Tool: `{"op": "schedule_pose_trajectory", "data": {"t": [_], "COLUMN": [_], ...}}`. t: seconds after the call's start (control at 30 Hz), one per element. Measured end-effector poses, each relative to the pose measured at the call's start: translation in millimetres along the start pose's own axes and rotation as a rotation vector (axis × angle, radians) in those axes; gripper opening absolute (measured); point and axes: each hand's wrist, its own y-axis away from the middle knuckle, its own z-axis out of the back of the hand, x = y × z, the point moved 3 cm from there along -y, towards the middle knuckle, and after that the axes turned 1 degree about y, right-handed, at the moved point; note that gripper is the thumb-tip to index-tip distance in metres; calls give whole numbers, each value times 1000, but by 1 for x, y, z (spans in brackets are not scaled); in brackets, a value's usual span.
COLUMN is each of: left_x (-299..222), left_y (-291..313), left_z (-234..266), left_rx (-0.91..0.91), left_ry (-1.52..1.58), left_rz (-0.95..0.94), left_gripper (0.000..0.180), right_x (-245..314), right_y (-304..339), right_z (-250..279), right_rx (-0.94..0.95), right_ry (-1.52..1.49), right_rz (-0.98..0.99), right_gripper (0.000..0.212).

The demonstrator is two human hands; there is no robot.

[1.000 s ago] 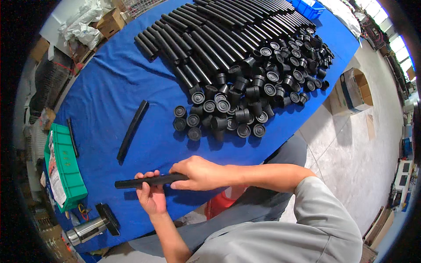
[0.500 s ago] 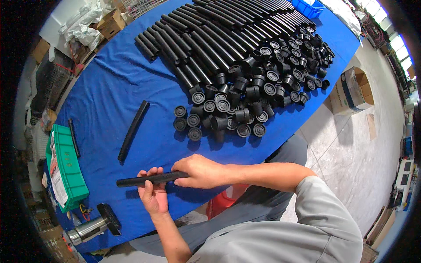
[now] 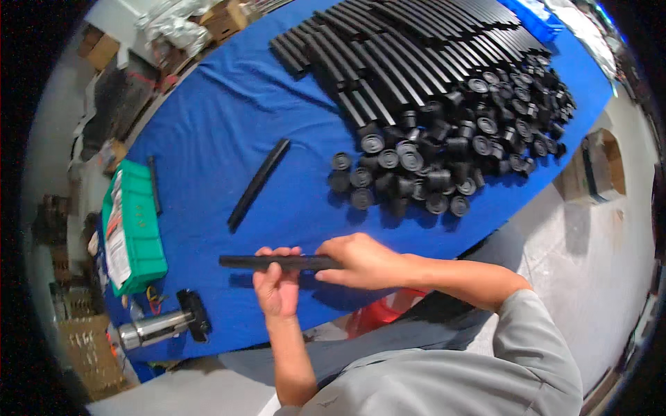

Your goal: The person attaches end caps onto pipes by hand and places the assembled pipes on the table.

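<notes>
A black tube [image 3: 243,262] lies level across both hands above the table's near edge. My left hand [image 3: 279,288] is closed around its middle, thumb on the near side and fingertips on the far side. My right hand [image 3: 364,262] wraps the tube's right end, which is hidden inside the grip; whether a cap sits there cannot be seen. Beyond my left hand, another black tube [image 3: 259,184] lies slanted on the blue cloth [image 3: 201,132]. Many round black end caps [image 3: 437,180] are heaped to the far right of my hands.
Rows of black tubes [image 3: 388,62] cover the far side. At the left stand a green crate [image 3: 142,243] and a steel flask with a black handle [image 3: 159,328]. A blue bin [image 3: 538,21] sits at the far right corner; a cardboard box [image 3: 590,170] is on the floor. Under the edge shows a red stool [image 3: 385,312].
The whole view has shifted, so the table and its things appear further right and higher. Both hands keep their grip on the tube, which now looks more level.
</notes>
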Motion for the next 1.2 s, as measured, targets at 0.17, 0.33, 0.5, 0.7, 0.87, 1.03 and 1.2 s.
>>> {"op": "schedule_pose_trajectory", "data": {"t": [0.17,0.33,0.5,0.7,0.87,1.03,1.2], "left_x": [0,1,1,1,2,4,3], "left_y": [3,2,2,1,2,1,3], "left_z": [-8,-5,-6,-11,-6,-6,-9], "left_rx": [-24,-12,-24,-87,-39,-15,-41], "left_ry": [-7,33,36,34,68,83,43], "left_rz": [16,10,-19,25,30,41,43], "left_gripper": [32,32,30,32,31,33,33], "right_x": [5,7,5,1,9,2,10], "right_y": [-2,-2,-3,-3,1,-2,-1], "right_z": [4,4,6,0,1,1,4], "right_rx": [229,24,33,-5,-48,342,-25], "right_ry": [-465,-78,-53,1,107,-429,132], "right_rz": [-477,-45,-8,60,85,-585,93], "right_gripper": [35,29,32,30,29,32,28]}}
